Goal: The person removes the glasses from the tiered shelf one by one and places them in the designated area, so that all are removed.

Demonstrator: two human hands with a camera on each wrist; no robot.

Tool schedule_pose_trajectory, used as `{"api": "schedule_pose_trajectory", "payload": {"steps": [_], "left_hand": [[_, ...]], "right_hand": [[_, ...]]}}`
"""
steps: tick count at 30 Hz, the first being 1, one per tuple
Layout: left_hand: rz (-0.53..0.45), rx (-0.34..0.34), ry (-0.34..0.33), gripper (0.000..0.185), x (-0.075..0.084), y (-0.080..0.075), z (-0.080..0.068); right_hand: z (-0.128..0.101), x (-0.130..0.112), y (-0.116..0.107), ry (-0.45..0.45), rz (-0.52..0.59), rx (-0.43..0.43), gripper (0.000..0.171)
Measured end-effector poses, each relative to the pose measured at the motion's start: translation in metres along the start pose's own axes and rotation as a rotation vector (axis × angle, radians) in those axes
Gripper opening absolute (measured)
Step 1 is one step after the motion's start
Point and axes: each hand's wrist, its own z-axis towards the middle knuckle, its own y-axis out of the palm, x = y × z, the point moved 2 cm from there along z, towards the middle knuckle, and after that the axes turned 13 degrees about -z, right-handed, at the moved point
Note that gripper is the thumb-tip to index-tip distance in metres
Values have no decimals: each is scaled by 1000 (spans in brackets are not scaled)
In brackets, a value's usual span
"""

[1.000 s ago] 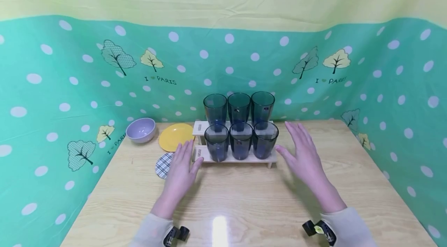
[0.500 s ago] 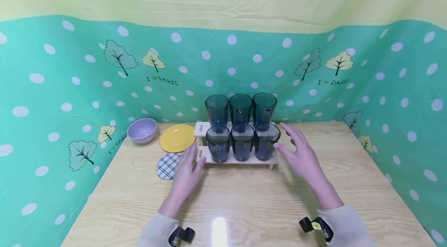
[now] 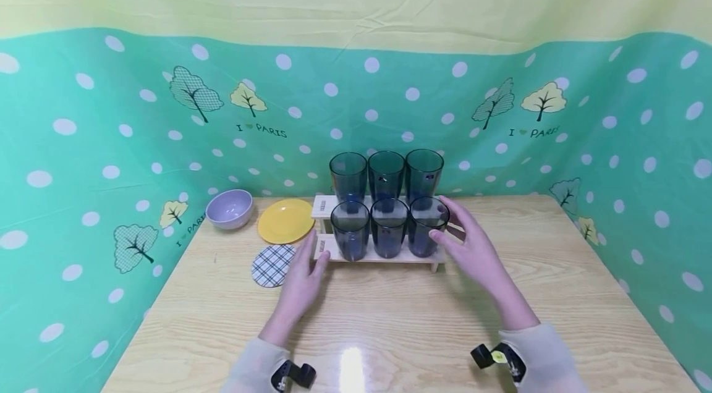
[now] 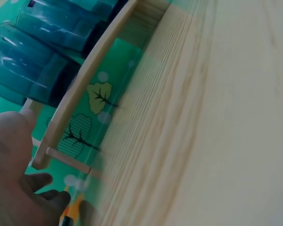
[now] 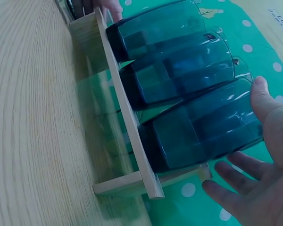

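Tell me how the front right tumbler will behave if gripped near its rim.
The tumbler looks smooth and glossy, so probably slippery. It's tall, narrowing downward, so likely tippy. The right hand is open beside it, thumb near the rim.
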Motion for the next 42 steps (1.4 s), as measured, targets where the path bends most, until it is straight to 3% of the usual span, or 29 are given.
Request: {"api": "schedule_pose_trajectory", "payload": {"steps": [7,19,42], "left_hand": [[-33,0,-22,73,-3,2,-1],[-14,2,4,67,-11,6,-4],[-9,-4,-2,67,-12,7,-4]], "right_hand": [[2,-1,2,33,47,-33,83],[4,-2,6,88,65,-53,96],[4,0,12,97,62,-7,96]]}}
